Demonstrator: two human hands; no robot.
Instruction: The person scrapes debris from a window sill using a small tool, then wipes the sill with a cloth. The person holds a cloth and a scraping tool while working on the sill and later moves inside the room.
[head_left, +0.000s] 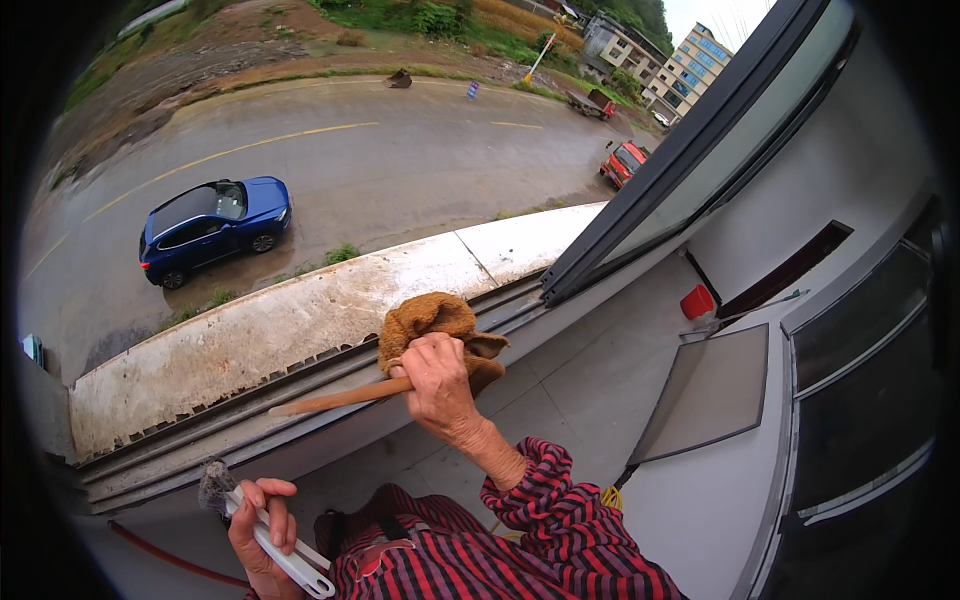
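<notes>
In my right hand (439, 382) are a bunched brown cloth (424, 322) and a tapered wooden stick (341, 396). The stick points left, its tip over the dark sliding-window track (217, 433). The cloth lies at the track's inner side and hides part of it. My left hand (264, 521), lower left, grips a white plastic handle (281, 559). At the handle's upper end is a clump of dirty grey bristles or fluff (217, 484), close to the sill's inner edge.
Outside the track runs a stained white ledge (300, 319), with a road (390, 165) and a blue car (214, 229) below. A window sash (675, 165) stands at the right. A screen panel (709, 397) leans on the wall; a red bucket (697, 301) sits on the floor.
</notes>
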